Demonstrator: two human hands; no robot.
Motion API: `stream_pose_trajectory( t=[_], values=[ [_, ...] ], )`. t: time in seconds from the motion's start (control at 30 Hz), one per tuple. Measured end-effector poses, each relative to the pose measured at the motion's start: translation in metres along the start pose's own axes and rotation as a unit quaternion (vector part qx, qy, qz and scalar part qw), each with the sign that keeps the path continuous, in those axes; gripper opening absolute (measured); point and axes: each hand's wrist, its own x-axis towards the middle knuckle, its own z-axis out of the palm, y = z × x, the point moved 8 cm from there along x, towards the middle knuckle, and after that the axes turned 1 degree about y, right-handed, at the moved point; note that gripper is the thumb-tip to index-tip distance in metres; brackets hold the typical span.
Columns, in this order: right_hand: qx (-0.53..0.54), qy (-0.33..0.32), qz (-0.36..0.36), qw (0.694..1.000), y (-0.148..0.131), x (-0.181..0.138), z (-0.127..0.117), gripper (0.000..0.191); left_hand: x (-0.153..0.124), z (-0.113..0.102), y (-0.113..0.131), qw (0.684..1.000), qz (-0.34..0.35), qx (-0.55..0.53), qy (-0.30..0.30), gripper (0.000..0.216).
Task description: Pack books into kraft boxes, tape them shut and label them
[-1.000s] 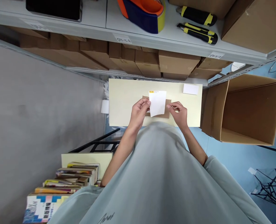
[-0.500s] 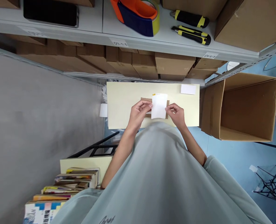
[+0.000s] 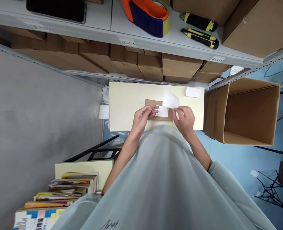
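A thin white sheet of paper point(image 3: 171, 99) is pinched at its lower right corner by my right hand point(image 3: 184, 119), tilted and slightly blurred. My left hand point(image 3: 141, 116) has its fingers stretched out and apart, with no grip showing. Its fingertips overlap a white label point(image 3: 162, 111) with a small yellow mark at its right end. That label lies over a flat brown cardboard piece point(image 3: 153, 102) on the cream tabletop point(image 3: 124, 105). Whether the left fingertips touch the label, I cannot tell.
A white stack of slips point(image 3: 193, 92) sits at the table's back right. A large open carton point(image 3: 249, 111) stands to the right. Overhead, a shelf point(image 3: 84, 30) carries a phone point(image 3: 56, 9), a tape dispenser point(image 3: 147, 17) and two box cutters point(image 3: 200, 30). Books point(image 3: 69, 188) are lower left.
My left hand has let go of the sheet. My right hand has swung it up and right, tilting it, so the label and more of the cardboard show. The view has shifted slightly.
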Motion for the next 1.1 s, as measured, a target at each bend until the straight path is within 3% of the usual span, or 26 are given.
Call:
stream_pose_trajectory(
  t=[0.1, 0.2, 0.43, 0.6, 0.73, 0.87, 0.97, 1.1],
  values=[
    [-0.013, -0.086, -0.084, 0.993, -0.023, -0.014, 0.029, 0.017, -0.001, 0.001, -0.002, 1.0, 0.017, -0.024, 0.01, 0.041],
    [-0.008, -0.124, -0.123, 0.985, -0.035, -0.025, 0.046, 0.016, -0.004, -0.002, 0.003, 0.998, 0.05, -0.021, 0.022, 0.044],
    [-0.012, -0.115, -0.137, 0.984, -0.04, -0.029, 0.047, 0.015, -0.012, -0.015, 0.013, 0.995, 0.09, 0.023, 0.044, 0.04],
    [-0.01, -0.103, -0.133, 0.986, -0.045, -0.023, 0.041, 0.017, -0.008, -0.023, 0.004, 0.992, 0.083, 0.06, 0.067, 0.033],
    [0.029, -0.067, -0.094, 0.993, -0.042, -0.01, 0.028, 0.015, -0.003, -0.018, -0.013, 0.995, 0.052, 0.073, 0.041, 0.032],
    [0.021, -0.08, -0.034, 0.996, -0.018, 0.007, 0.029, 0.014, 0.0, -0.013, -0.039, 0.995, 0.031, 0.082, 0.046, 0.034],
    [-0.015, -0.117, 0.0, 0.993, 0.008, 0.021, 0.049, 0.011, 0.003, -0.012, -0.073, 0.995, -0.048, 0.031, 0.077, 0.036],
    [-0.054, -0.23, 0.041, 0.971, 0.04, 0.04, 0.1, 0.013, 0.002, -0.007, -0.117, 0.978, -0.184, -0.025, 0.089, 0.031]
  ],
)
